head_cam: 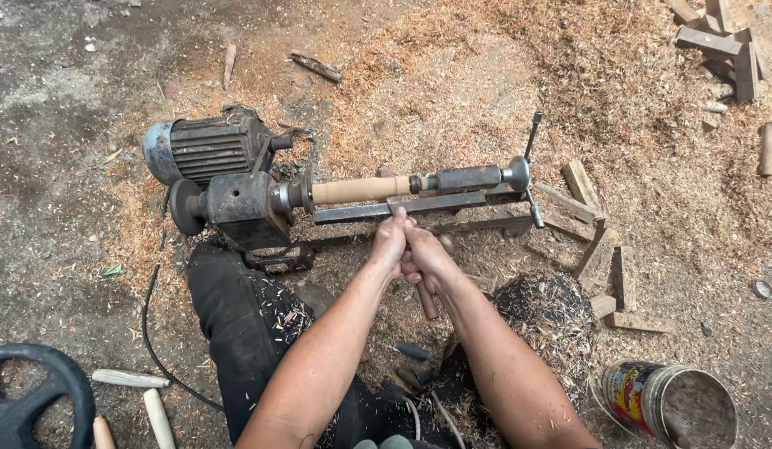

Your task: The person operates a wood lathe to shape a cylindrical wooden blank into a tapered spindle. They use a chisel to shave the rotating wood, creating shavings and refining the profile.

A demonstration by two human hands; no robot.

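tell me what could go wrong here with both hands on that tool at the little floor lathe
1. Both the left hand and right hand grip the turning tool close to the wooden spindle; a catch could jerk them in.
2. The black cable runs past the leg, a possible snag.

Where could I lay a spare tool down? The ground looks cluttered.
Bare grey dirt lies left of the blue electric motor, above the black wheel. Crowded: wood offcuts right of the small lathe, and shavings around the left hand and right hand.
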